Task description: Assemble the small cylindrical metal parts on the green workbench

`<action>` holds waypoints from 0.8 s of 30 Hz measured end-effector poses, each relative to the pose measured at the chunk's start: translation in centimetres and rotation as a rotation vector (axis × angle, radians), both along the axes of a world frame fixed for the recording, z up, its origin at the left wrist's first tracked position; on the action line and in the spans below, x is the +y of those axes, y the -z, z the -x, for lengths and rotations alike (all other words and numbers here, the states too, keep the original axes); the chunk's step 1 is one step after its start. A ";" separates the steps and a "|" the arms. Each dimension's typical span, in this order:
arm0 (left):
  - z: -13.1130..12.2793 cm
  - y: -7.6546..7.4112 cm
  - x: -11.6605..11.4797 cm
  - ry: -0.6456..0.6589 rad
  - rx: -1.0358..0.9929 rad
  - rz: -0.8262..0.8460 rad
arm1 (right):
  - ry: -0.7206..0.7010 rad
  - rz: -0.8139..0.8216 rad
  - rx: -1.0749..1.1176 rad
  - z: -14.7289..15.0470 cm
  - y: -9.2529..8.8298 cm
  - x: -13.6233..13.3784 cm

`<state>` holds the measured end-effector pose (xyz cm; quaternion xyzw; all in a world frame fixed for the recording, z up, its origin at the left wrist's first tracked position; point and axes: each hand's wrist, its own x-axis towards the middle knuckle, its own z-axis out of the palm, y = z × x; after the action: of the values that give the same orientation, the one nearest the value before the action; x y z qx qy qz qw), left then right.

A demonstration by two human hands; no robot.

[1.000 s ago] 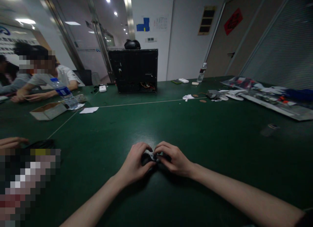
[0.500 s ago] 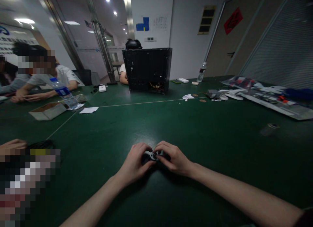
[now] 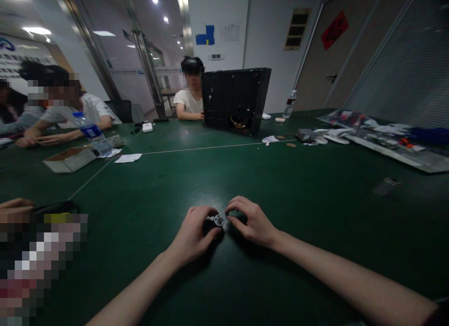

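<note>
Near the middle of the green table point(image 3: 168, 185), my left hand point(image 3: 196, 230) is closed around a small part with a round, grey, wheel-like end point(image 3: 219, 220) that faces right. The rest of that part lies hidden behind the fingers. Just to its right, my right hand point(image 3: 250, 220) pinches a tiny dark piece point(image 3: 227, 215) between thumb and fingertips. A narrow gap separates this piece from the wheel-like end. The kind of either part is too small to make out.
Across the table a person holds up a black computer case point(image 3: 235, 101). A cardboard box point(image 3: 70, 160) and a water bottle point(image 3: 91, 134) stand left. A small can point(image 3: 386, 185) and a cluttered board point(image 3: 396, 148) are right. Another person's hand point(image 3: 16, 209) rests at the left edge.
My right hand has drawn slightly away from the left with a dark piece, baring the round grey end. The black computer case has moved right and turned, showing the person behind it.
</note>
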<state>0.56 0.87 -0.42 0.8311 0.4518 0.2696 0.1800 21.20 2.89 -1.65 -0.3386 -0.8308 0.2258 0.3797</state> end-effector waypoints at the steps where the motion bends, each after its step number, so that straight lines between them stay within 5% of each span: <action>1: 0.0 0.0 0.0 -0.003 -0.001 -0.003 | 0.017 0.004 -0.038 -0.1 0.1 0.1; 8: 0.0 -0.2 -0.1 -0.011 -0.007 0.015 | 0.026 0.057 -0.282 0.0 0.8 0.5; 24: 0.5 0.2 -0.3 0.002 -0.026 0.056 | -0.107 0.075 -0.131 1.2 1.2 0.2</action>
<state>0.09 0.59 -0.57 0.8226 0.4561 0.2674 0.2093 20.02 3.13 -2.83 -0.3218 -0.8618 0.2539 0.2989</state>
